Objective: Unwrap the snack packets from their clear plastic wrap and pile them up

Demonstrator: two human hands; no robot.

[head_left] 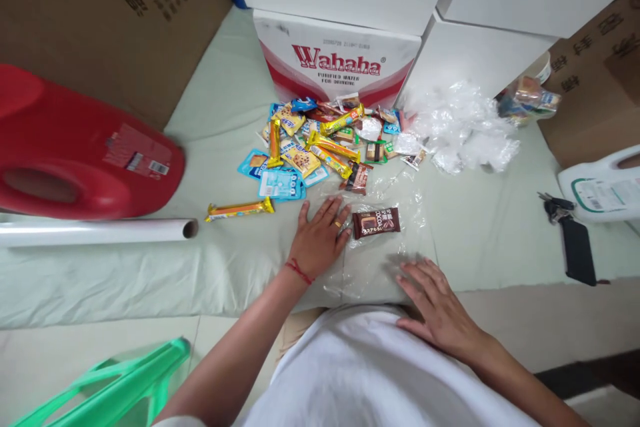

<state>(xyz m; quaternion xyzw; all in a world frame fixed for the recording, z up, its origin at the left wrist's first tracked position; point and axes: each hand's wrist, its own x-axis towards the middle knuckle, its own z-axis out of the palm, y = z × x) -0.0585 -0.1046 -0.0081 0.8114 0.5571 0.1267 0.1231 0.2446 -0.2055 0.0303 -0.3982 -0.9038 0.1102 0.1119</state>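
Note:
A brown cocoa snack packet [377,223] lies on a sheet of clear plastic film [357,273] spread over the pale green cloth. My left hand [320,238] rests palm down at the film's left side, fingers extended, just left of the packet. To the right, my right hand [434,303] hovers or rests near the film's lower right edge with its fingers spread; nothing is in it. Beyond the film sits a heap of wrapped snacks [303,159] in yellow, blue and brown wrappers. One yellow snack stick [240,209] lies apart, left of my left hand.
A red jug [150,140] and a white roll [100,232] are on the left. Behind the snacks stands a Wahaha carton [340,60]. Crumpled clear plastic [465,123], a white bottle [605,187] and keys with a black case [575,247] are on the right. A green stool [120,380] stands below.

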